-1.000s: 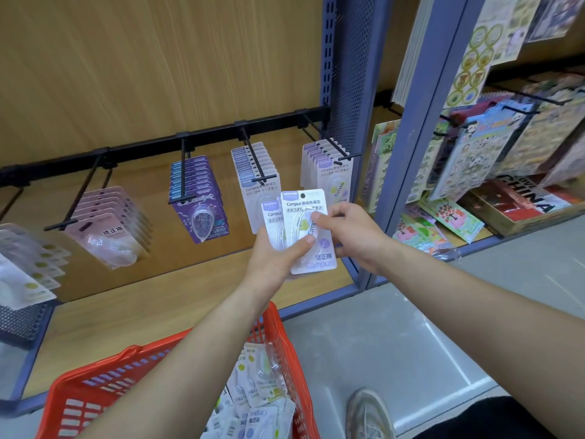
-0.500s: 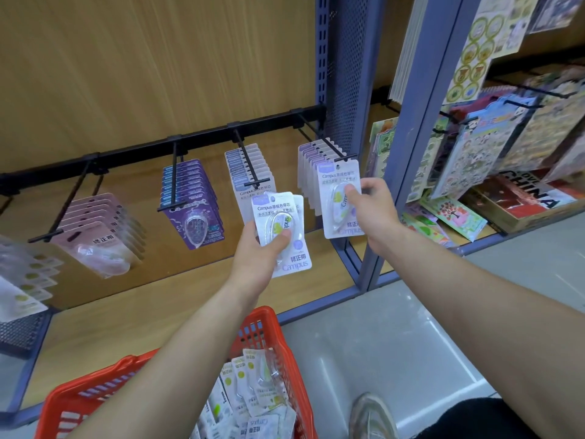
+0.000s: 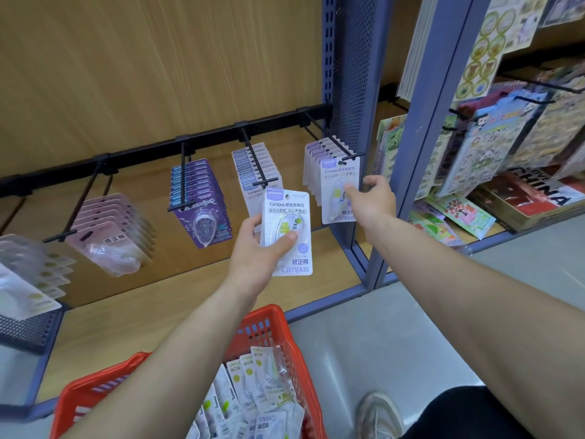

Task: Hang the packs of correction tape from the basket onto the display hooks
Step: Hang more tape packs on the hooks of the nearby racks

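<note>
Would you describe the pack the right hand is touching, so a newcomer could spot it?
Follow the black rail to its rightmost hook, beside the blue upright. The pack hangs frontmost there, touched by the right hand; the rest sit behind it, and the left hand grips a spare pack.

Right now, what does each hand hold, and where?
The left hand grips a correction tape pack by its lower left, thumb across its front. The right hand only touches the middle of the hung pack.
</note>
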Available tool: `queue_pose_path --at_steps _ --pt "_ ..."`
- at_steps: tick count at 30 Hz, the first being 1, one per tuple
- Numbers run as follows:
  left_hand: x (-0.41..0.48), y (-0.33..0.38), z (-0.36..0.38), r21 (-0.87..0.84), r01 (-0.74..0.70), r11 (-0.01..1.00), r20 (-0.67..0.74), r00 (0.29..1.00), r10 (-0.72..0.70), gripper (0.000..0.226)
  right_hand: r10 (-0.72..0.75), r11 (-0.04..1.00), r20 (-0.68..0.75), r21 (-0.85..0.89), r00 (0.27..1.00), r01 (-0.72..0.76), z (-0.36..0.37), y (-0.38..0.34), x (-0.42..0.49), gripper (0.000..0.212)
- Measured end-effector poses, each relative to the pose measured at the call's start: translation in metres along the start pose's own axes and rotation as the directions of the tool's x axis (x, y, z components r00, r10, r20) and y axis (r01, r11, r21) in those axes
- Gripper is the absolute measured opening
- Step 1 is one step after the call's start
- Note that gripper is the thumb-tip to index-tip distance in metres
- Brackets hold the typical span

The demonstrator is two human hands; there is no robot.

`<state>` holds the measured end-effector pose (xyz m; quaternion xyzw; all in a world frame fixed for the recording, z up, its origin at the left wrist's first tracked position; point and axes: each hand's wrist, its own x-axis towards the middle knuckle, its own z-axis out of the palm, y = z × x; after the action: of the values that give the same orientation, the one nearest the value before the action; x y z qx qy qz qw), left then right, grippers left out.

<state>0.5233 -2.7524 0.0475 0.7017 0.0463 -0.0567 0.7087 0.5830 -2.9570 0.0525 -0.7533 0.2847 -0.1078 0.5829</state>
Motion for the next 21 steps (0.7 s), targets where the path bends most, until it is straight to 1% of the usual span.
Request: queue_pose_path --at_steps 1,2,3,4,5,6,7,8,9,11,12,14,16,18,21 --pt "0.000 0.001 0.000 0.000 -0.002 1.000 0.002 1.000 0.002 0.053 0.033 0.998 -0.031 -0.046 0.999 -0.034 0.000 -0.002 -0.003 0.045" --pt "-0.001 0.002 0.000 -0.003 -0.004 1.000 0.005 1.000 0.004 0.056 0.056 0.997 -0.040 -0.054 0.998 -0.058 0.000 -0.004 -0.007 0.047" --pt "0.000 0.003 0.002 -0.004 -0.006 1.000 0.003 1.000 0.006 0.058 0.069 0.997 -0.007 -0.023 0.998 -0.069 -0.003 -0.007 -0.013 0.046" --pt "0.001 0.003 0.004 -0.007 -0.009 1.000 -0.004 1.000 0.009 0.059 0.078 0.996 0.087 0.039 0.993 -0.082 -0.007 -0.009 -0.022 0.044" --pt "0.002 0.003 0.008 -0.008 -0.012 1.000 -0.014 1.000 0.012 0.060 0.084 0.990 0.230 0.090 0.970 -0.107 -0.011 -0.012 -0.031 0.041" --pt "0.004 0.002 0.012 -0.009 -0.014 1.000 -0.021 1.000 0.014 0.059 0.085 0.986 0.382 0.100 0.920 -0.132 -0.015 -0.013 -0.041 0.036" --pt "0.005 0.001 0.017 -0.012 -0.015 1.000 -0.023 1.000 0.015 0.058 0.077 0.986 0.504 0.088 0.860 -0.140 -0.019 -0.013 -0.049 0.032" --pt "0.006 -0.001 0.022 -0.016 -0.015 1.000 -0.018 1.000 0.015 0.057 0.064 0.987 0.578 0.083 0.814 -0.137 -0.022 -0.011 -0.054 0.027" --pt "0.006 -0.002 0.027 -0.020 -0.021 1.000 -0.004 1.000 0.021 0.058 0.052 0.987 0.606 0.088 0.794 -0.132 -0.024 -0.007 -0.056 0.021" --pt "0.005 -0.005 0.038 -0.009 -0.034 0.999 0.023 0.999 0.034 0.059 0.034 0.989 0.608 0.094 0.794 -0.114 -0.030 0.002 -0.055 0.009" --pt "0.005 -0.005 0.043 -0.005 -0.037 0.999 0.034 0.999 0.037 0.057 0.027 0.989 0.600 0.099 0.799 -0.108 -0.035 0.005 -0.053 0.007" --pt "0.008 -0.007 0.051 -0.008 -0.026 1.000 0.043 0.999 0.026 0.045 0.019 0.982 0.564 0.145 0.825 -0.121 -0.046 0.011 -0.044 0.009" --pt "0.014 -0.007 0.056 0.039 -0.014 0.999 0.021 1.000 0.014 0.032 0.021 0.967 0.473 0.214 0.881 -0.138 -0.057 0.015 -0.034 0.015" --pt "0.023 -0.004 0.060 0.111 -0.032 0.993 0.009 0.999 0.031 0.029 0.020 0.964 0.366 0.239 0.930 -0.115 -0.067 0.019 -0.025 0.021" --pt "0.037 0.006 0.071 0.183 -0.092 0.979 0.046 0.995 0.085 0.029 0.010 0.971 0.284 0.225 0.959 -0.077 -0.079 0.028 -0.014 0.025"
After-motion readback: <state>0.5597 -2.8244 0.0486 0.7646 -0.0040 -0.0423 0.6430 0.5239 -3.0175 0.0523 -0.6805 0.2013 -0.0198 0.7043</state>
